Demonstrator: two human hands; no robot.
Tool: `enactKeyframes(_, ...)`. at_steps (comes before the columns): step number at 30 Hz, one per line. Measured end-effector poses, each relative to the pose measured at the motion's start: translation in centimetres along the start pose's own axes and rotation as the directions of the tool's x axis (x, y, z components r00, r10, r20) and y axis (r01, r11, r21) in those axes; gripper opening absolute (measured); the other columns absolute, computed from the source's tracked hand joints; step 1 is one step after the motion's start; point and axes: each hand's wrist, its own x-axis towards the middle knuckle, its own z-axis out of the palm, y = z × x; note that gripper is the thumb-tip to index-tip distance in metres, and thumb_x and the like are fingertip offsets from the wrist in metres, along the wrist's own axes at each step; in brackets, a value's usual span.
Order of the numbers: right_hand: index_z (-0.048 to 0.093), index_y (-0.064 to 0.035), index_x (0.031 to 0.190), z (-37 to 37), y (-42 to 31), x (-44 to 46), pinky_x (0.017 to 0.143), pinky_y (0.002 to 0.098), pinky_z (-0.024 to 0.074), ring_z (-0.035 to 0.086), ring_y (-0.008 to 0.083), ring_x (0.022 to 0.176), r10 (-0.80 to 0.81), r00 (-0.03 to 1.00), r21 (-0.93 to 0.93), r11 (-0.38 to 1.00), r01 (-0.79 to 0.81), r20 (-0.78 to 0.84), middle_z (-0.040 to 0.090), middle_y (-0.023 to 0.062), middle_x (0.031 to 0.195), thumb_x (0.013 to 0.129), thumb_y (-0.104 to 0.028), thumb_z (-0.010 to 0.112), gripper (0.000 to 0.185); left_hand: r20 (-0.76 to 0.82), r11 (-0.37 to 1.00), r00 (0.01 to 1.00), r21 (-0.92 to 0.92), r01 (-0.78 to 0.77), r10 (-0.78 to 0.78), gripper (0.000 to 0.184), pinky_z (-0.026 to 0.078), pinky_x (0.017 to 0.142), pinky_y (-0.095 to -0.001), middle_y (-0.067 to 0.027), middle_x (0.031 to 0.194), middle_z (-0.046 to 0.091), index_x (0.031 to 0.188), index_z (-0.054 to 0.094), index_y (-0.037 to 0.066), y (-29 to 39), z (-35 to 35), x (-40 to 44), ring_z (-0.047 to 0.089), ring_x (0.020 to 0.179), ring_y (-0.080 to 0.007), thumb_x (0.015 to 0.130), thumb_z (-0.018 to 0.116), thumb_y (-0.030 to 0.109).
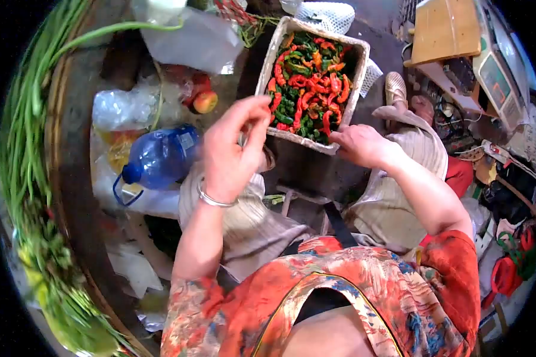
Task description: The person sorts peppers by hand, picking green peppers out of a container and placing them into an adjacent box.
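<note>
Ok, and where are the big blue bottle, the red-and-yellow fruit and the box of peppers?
Blue bottle [159, 153]: head view, middle of its body.
Red-and-yellow fruit [205, 102]: head view, middle of its skin.
Box of peppers [326, 32]: head view, rim on the side farthest from the person.

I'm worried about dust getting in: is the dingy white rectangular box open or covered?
The dingy white box is open: nothing covers its top, and the red and green peppers inside show plainly.
</note>
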Motion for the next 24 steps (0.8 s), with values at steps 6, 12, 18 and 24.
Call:
enactKeyframes(6,0.060,-0.0063,0.095,1.7,-2.8,1.4,0.076,0.0441,0.0506,0.062,0.0345,0.089,0.010,0.998,-0.063,0.998,-0.014,-0.054,0.061,0.0154,0.090,0.080,-0.013,0.059,0.017,0.053,0.999,0.998,0.026,0.046,-0.047,0.023,0.051,0.074,-0.0256,-0.0054,0.089,0.067,0.110,0.063,0.001,-1.6,0.8,2.1,0.063,0.081,-0.0110,0.088,0.059,0.003)
enactKeyframes(12,0.060,-0.0045,0.097,8.6,-5.5,-1.9,0.075,0.0480,0.0517,0.063,0.0370,0.090,0.111,0.992,0.184,0.978,-0.097,-0.064,0.063,0.0187,0.088,0.081,-0.017,0.058,0.020,0.125,0.995,0.987,-0.012,-0.096,0.097,0.023,0.052,0.073,-0.0242,-0.0054,0.089,0.066,0.113,0.061,-0.001,-3.0,1.8,2.1,0.062,0.080,-0.0087,0.090,0.057,0.003)
enactKeyframes(18,0.060,-0.0027,0.104,8.6,-5.4,-3.8,0.081,0.0449,0.0504,0.061,0.0354,0.099,0.074,0.979,-0.072,0.993,-0.089,-0.192,0.064,0.0168,0.102,0.082,-0.021,0.060,0.029,-0.042,0.985,0.995,-0.138,-0.100,0.095,0.022,0.052,0.065,-0.0237,-0.0065,0.081,0.067,0.107,0.061,-0.002,-2.7,0.6,1.1,0.062,0.071,-0.0091,0.086,0.055,-0.001)
enactKeyframes(24,0.063,-0.0060,0.104,9.2,-5.8,-3.5,0.082,0.0458,0.0499,0.061,0.0358,0.099,0.094,0.993,0.159,0.984,-0.081,-0.073,0.064,0.0181,0.103,0.079,-0.019,0.061,0.027,0.072,0.978,0.997,-0.206,-0.025,0.041,0.023,0.045,0.057,-0.0188,-0.0039,0.084,0.067,0.111,0.061,0.002,-0.4,3.7,-0.5,0.061,0.068,-0.0076,0.089,0.056,0.006)
